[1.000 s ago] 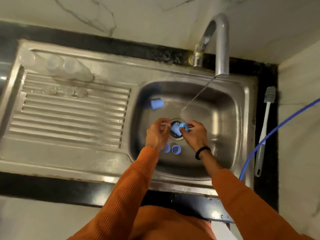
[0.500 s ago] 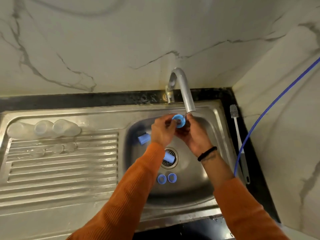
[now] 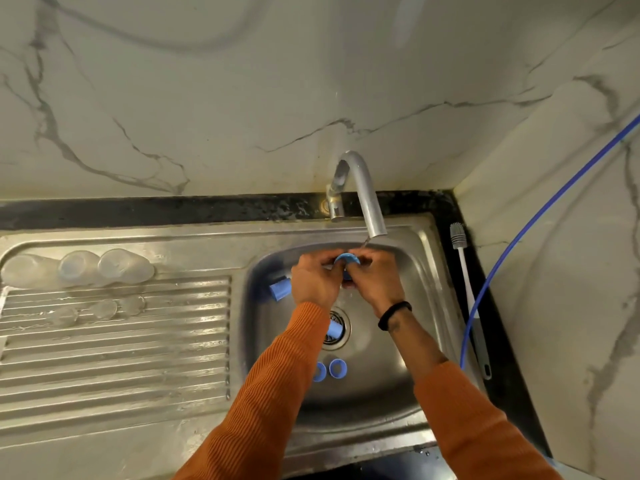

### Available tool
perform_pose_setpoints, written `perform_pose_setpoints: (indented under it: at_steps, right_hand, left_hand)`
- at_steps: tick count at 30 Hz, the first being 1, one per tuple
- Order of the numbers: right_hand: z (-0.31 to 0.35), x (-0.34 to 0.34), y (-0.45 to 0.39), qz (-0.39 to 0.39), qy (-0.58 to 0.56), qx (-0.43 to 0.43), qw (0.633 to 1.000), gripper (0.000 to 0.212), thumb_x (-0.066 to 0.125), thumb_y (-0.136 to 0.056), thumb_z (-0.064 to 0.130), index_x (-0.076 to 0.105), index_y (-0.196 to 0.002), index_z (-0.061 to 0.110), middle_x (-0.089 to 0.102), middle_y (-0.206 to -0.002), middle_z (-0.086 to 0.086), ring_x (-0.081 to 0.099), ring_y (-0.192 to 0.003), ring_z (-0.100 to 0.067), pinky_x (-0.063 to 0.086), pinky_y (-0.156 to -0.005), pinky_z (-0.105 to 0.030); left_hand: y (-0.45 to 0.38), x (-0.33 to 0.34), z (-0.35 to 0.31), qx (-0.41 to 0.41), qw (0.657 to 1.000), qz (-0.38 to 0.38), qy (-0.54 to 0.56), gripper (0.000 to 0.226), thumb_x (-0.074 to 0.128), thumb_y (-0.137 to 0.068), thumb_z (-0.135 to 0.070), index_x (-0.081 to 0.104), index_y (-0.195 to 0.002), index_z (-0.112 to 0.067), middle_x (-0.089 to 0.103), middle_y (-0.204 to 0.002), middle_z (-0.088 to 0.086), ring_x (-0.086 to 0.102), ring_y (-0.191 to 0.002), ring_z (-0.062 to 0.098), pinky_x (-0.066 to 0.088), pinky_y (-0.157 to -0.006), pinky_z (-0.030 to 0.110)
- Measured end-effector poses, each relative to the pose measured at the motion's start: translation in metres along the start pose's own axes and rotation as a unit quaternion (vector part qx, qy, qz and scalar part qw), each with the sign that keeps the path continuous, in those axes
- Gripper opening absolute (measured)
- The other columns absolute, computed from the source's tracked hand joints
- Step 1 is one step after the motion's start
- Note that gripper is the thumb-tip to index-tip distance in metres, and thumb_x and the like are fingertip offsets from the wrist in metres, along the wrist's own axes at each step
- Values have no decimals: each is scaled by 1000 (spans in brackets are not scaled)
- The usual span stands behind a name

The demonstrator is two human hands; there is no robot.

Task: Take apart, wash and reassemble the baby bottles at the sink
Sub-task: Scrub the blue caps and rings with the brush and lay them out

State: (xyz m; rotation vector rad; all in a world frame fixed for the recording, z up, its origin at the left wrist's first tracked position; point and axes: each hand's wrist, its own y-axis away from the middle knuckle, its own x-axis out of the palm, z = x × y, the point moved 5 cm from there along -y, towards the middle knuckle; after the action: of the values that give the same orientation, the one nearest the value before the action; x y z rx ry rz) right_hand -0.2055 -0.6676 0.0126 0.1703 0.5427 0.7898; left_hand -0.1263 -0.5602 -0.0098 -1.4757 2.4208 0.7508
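A person in orange ribbed sleeves stands at a stainless steel sink [image 3: 420, 268] set in a marble corner, seen from above. Both hands meet under the spout of the curved metal tap [image 3: 363, 194], where a thin stream of water runs onto them. The left hand [image 3: 317, 280] and the right hand [image 3: 377, 282] each curl their fingers around a blue bottle ring [image 3: 347, 259], holding it between them just below the spout. The right wrist wears a black band [image 3: 394, 315]. In the basin, a blue cap [image 3: 280, 288] lies on its side just left of the left hand, another blue piece [image 3: 335, 328] rests on the drain [image 3: 341, 341], and two small blue rings [image 3: 331, 369] sit side by side nearer the person. On the ridged draining board [image 3: 114, 341] to the left, three clear bottles [image 3: 79, 268] lie in a row, with three clear teats [image 3: 100, 309] just in front of them. A long bottle brush [image 3: 465, 289] lies on the dark table edge right of the sink, beside a blue hose [image 3: 540, 216].
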Motion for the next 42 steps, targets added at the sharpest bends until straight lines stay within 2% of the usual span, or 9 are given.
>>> perform_pose_setpoints:
  at_steps: [3, 6, 13, 17, 19, 25, 30, 38, 42]
  right_hand:
    - [11, -2, 2, -44, 92, -91, 991, 19, 74, -92, 6, 78, -110, 12, 77, -99, 1, 74, -89, -10, 63, -84, -31]
    - [15, -7, 11, -77, 97, -139, 983, 18, 78, -90, 9, 75, -108, 11, 75, -100, 1, 71, -92, -9, 60, -86, -28]
    - [19, -12, 30, -121, 99, -174, 972, 31, 79, -84, -3, 72, -114, 3, 60, -123, -10, 63, -109, -20, 56, -95, -26]
    - [13, -33, 31, -82, 134, -179, 971, 44, 72, -89, -1, 67, -131, 12, 58, -134, -3, 58, -120, -12, 47, -103, -15]
    - [-1, -68, 27, -157, 152, -153, 964, 42, 68, -92, 3, 64, -133, 10, 60, -134, -8, 57, -123, -18, 47, -108, -28]
    - [-93, -162, -7, -172, 391, 202, 881, 43, 57, -99, 13, 50, -134, -10, 51, -138, -35, 51, -129, -47, 43, -110, -49]
    - [-110, -172, -8, -175, 391, 162, 889, 30, 64, -97, 18, 62, -114, -7, 66, -117, -33, 63, -112, -47, 53, -96, -50]
    - [-73, -105, 28, -145, 29, 69, 987, 16, 52, -103, 16, 65, -92, 17, 69, -75, -11, 69, -51, -22, 55, -55, -36]
    - [-58, -81, 92, -56, -65, 36, 996, 27, 60, -103, 17, 67, -119, 37, 70, -81, -6, 60, -49, -19, 49, -45, -29]
  left_hand:
    - [-2, 7, 4, -112, 966, 35, 228, 22, 67, -96, -1, 80, -102, -17, 79, -100, 10, 76, -93, 25, 64, -82, 35]
    - [1, 18, 0, -238, 867, 54, 433, 25, 62, -98, 1, 81, -95, -15, 79, -104, 13, 75, -102, 29, 61, -93, 38]
    - [18, 57, -6, -308, 797, 134, 502, 41, 62, -100, -48, 72, -115, -11, 80, -100, 10, 78, -94, 22, 61, -81, 34]
    - [19, 62, -4, -298, 818, 129, 474, 39, 57, -103, -45, 68, -117, -10, 80, -96, 10, 78, -85, 21, 60, -75, 35]
    - [15, 59, -7, -298, 815, 129, 479, 34, 61, -103, -36, 66, -118, -7, 73, -90, 12, 71, -76, 21, 58, -71, 35]
    - [18, 49, -9, -310, 786, 198, 496, 45, 40, -108, -46, 68, -118, -13, 62, -76, 6, 49, -59, 13, 40, -59, 26]
    - [22, 41, -3, -280, 801, 223, 480, 58, 30, -108, -54, 70, -108, -12, 57, -74, 5, 43, -60, 13, 34, -59, 26]
    - [13, 18, 8, -42, 965, 134, 223, 34, 79, -89, -40, 67, -117, -24, 72, -107, 8, 74, -82, 20, 65, -77, 37]
    - [7, 2, 21, -67, 954, 96, 275, 33, 86, -83, -12, 67, -108, -23, 72, -100, 10, 73, -75, 14, 61, -65, 28]
